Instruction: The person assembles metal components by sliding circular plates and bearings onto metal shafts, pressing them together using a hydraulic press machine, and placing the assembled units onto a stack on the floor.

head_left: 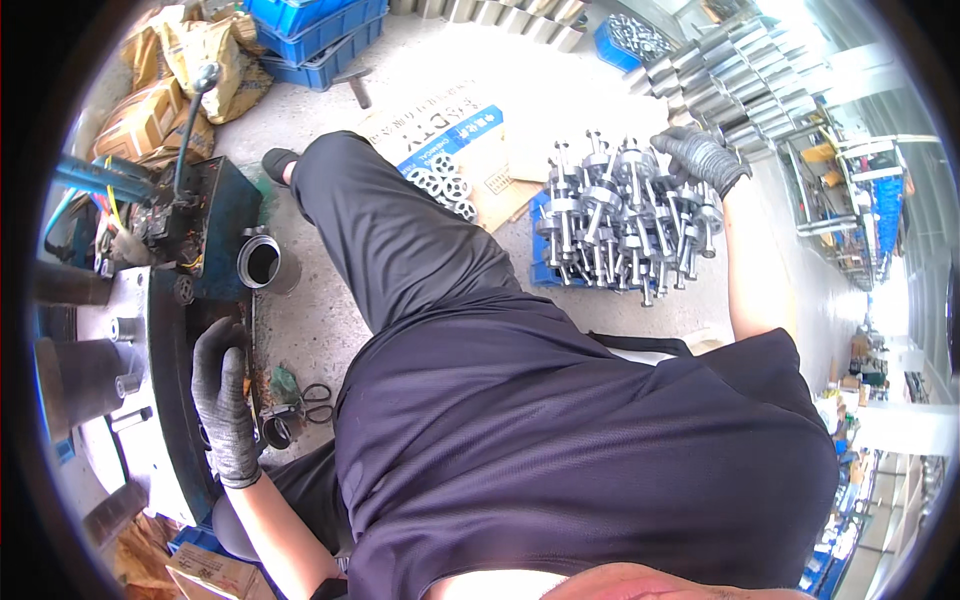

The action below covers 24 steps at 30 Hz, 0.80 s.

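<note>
Just beside the right hand [703, 160], rod-and-disc metal parts [625, 215] stand heaped in a blue bin [541, 250].
That gloved hand reaches over the heap's far right edge, fingers bent; whether it grips a part cannot be told. Left of it lie spoked metal wheels [457, 188]; beyond it, metal cylinders [740, 85] are stacked. The left hand [224, 400], also gloved, is loosely open with nothing visible in it, a machine [150, 375] to its left, scissors [306, 407] to its right and a hollow metal cylinder [287, 270] ahead.
</note>
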Each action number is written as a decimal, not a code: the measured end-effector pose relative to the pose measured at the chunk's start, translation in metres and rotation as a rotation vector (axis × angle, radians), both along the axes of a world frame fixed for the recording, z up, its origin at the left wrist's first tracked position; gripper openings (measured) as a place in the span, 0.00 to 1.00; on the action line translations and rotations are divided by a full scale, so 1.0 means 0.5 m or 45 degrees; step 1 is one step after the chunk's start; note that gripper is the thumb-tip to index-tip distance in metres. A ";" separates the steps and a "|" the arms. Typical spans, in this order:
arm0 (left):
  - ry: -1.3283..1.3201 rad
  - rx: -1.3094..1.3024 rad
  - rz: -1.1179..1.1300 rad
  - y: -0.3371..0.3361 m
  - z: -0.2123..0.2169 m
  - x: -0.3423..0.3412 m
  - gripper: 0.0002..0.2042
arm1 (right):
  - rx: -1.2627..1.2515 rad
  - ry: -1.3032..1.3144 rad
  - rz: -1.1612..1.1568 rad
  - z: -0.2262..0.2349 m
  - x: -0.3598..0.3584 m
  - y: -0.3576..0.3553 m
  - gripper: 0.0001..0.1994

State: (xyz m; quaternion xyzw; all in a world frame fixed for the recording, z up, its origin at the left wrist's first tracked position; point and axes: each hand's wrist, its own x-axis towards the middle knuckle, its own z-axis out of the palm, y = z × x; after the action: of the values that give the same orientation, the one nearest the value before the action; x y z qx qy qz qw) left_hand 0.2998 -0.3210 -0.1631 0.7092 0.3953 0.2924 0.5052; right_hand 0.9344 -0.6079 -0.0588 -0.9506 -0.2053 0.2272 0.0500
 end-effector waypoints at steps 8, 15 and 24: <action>-0.199 0.360 0.158 -0.050 0.101 -0.029 0.21 | 0.050 -0.460 0.870 0.025 -0.118 0.140 0.24; -0.396 1.350 0.193 -0.116 0.396 -0.118 0.43 | 0.617 0.000 1.209 0.115 -0.353 0.373 0.20; 0.185 1.600 -0.027 -0.129 0.480 -0.050 0.44 | 0.706 0.478 2.481 0.047 -0.768 0.753 0.19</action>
State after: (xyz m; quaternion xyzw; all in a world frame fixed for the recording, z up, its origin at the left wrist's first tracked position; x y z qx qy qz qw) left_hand 0.2748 -0.3854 0.0767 0.8924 0.1744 0.4148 -0.0330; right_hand 0.5505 -0.2316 -0.0354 -0.2757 -0.9211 0.2587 0.0930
